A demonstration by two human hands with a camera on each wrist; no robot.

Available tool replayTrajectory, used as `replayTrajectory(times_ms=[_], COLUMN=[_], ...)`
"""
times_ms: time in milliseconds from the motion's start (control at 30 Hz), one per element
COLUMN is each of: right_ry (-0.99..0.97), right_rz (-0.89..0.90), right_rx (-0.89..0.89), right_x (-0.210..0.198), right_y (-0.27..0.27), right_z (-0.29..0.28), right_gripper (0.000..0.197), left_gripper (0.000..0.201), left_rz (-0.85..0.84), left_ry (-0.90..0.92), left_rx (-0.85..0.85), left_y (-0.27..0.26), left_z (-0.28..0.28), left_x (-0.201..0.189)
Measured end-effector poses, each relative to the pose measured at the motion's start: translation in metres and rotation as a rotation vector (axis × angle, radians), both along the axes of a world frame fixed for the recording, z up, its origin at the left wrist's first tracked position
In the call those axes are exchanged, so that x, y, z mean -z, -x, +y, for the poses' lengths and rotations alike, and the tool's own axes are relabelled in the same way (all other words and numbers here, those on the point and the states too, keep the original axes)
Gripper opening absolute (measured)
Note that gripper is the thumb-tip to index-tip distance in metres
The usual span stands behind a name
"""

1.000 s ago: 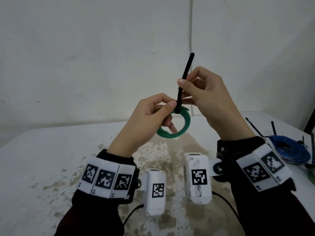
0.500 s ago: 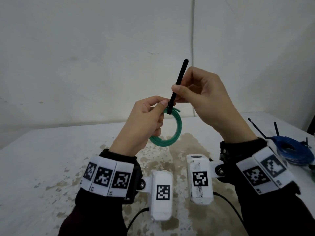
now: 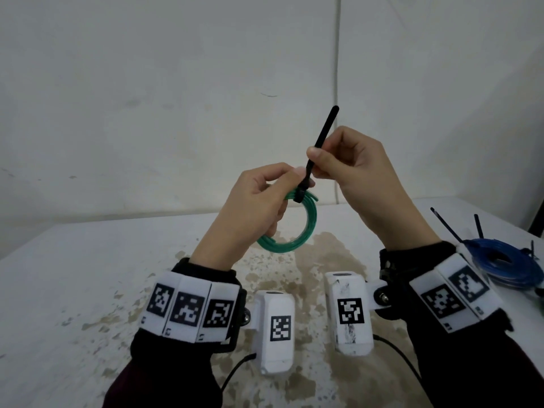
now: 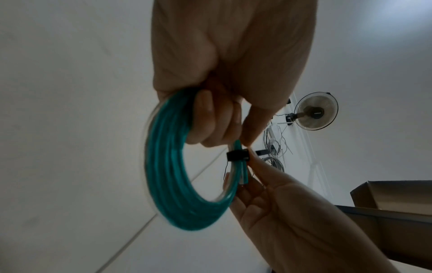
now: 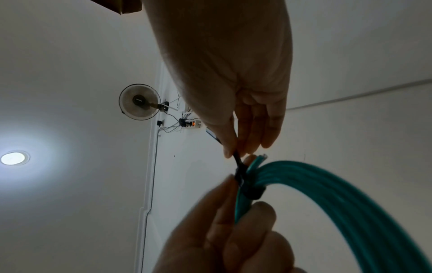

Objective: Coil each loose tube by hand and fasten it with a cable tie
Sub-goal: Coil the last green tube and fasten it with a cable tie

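I hold a coil of green tube (image 3: 306, 228) in the air above the table. My left hand (image 3: 290, 187) grips the coil at its top left, thumb and fingers curled round the strands. A black cable tie (image 3: 319, 145) is looped round the strands there, its tail pointing up. My right hand (image 3: 316, 163) pinches that tail just above the loop. The left wrist view shows the coil (image 4: 168, 175) with the tie's band (image 4: 237, 155) round it. In the right wrist view the tie (image 5: 240, 170) runs from my right fingertips (image 5: 230, 151) to the coil (image 5: 350, 194).
A blue coiled tube (image 3: 506, 260) fastened with black ties lies at the table's right edge, with loose tie tails (image 3: 444, 225) sticking up beside it. The white table (image 3: 88, 290) is stained brown in the middle. A cardboard box (image 4: 397, 195) stands off to one side.
Both hands and the coil shifted a little left and down, then slightly back right. The coil turned somewhat. Both grips stay the same.
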State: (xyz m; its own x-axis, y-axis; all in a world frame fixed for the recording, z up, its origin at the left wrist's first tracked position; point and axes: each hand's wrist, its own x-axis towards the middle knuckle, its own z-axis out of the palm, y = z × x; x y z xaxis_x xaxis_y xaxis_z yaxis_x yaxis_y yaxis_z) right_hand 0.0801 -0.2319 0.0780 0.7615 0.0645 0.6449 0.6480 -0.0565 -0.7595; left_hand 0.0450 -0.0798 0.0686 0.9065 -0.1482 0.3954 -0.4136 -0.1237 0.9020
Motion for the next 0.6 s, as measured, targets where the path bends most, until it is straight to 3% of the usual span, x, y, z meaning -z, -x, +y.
replayTrajectory(times_ms=[400, 600], right_ry=[0.043, 0.072], right_rz=[0.024, 0.157], right_rx=[0.059, -0.018], right_x=[0.007, 0.005], right_y=[-0.009, -0.002], right_z=[-0.001, -0.003], right_gripper=[0.026, 0.023], left_gripper=[0.022, 0.024], left_rz=[-0.314, -0.134], left_ry=[-0.257, -0.097], left_rx=[-0.212, -0.123], left_y=[0.005, 0.012], left_z=[-0.013, -0.010], left_x=[0.006, 0.008])
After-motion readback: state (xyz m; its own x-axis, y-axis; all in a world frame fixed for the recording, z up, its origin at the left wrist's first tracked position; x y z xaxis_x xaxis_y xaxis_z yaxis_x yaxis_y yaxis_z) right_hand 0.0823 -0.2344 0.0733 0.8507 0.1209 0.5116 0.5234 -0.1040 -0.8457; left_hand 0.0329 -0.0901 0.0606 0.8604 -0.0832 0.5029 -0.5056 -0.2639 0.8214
